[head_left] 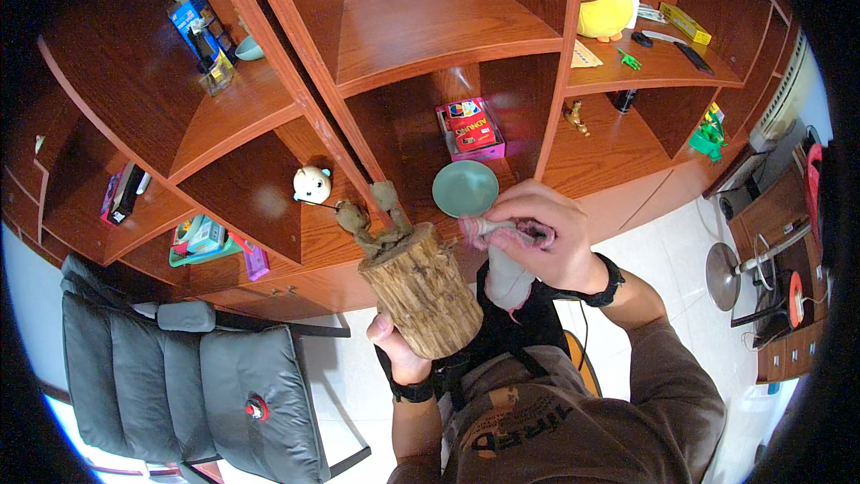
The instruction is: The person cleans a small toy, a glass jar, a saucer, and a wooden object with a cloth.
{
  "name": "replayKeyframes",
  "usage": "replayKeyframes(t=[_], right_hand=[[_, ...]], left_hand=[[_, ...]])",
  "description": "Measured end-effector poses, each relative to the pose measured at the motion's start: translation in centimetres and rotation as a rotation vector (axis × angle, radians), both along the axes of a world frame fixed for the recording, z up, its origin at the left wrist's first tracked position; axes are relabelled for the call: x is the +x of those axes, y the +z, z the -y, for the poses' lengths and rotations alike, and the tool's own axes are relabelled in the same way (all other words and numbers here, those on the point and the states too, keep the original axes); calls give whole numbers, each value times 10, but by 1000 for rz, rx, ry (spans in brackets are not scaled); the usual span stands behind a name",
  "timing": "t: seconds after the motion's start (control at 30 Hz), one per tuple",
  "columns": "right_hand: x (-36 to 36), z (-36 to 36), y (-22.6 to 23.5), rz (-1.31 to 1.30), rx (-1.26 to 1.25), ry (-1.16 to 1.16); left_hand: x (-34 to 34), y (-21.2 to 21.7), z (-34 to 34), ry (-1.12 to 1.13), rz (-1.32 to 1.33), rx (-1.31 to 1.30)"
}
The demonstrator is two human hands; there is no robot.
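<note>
My left hand [399, 351] is wrapped round the lower side of a log-shaped ornament [425, 296] with rough bark. Small brown figures [381, 220] stand on its top, and the whole piece tilts a little in front of the shelves. To the right of it, my right hand [557, 237] is closed on a grey and pink cloth [507, 280], bunched between the fingers and hanging down below them. The cloth is apart from the log. Just beyond the right hand, a pale green bowl [465, 187] sits on the lower shelf.
A wooden shelf unit [448, 22] spans the far side. It holds a red box [470, 128], a yellow duck toy [603, 0] and a white round figure [312, 185]. A black padded chair [179, 376] stands at the left; a fan-like stand [724, 276] is at the right.
</note>
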State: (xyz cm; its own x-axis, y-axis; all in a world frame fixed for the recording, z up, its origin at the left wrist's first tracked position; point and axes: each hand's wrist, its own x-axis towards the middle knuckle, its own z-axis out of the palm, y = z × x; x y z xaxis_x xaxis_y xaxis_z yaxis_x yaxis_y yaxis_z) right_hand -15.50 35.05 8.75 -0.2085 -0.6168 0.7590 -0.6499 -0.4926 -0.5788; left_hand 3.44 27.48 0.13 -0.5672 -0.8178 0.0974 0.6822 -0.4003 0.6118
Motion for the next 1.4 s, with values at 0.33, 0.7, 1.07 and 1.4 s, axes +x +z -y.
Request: replayKeyframes(t=[0.33,0.7,1.07,1.4], right_hand=[[-3,-10,7,-319,150,622],[3,-4,4,-42,192,177],[3,-16,17,-281,75,342],[9,0,10,-276,135,-46]], left_hand=[[-2,11,-2,26,-18,105],[1,-4,1,-42,-15,46],[-11,8,-3,174,201,-69],[-19,18,-11,246,456,-425]])
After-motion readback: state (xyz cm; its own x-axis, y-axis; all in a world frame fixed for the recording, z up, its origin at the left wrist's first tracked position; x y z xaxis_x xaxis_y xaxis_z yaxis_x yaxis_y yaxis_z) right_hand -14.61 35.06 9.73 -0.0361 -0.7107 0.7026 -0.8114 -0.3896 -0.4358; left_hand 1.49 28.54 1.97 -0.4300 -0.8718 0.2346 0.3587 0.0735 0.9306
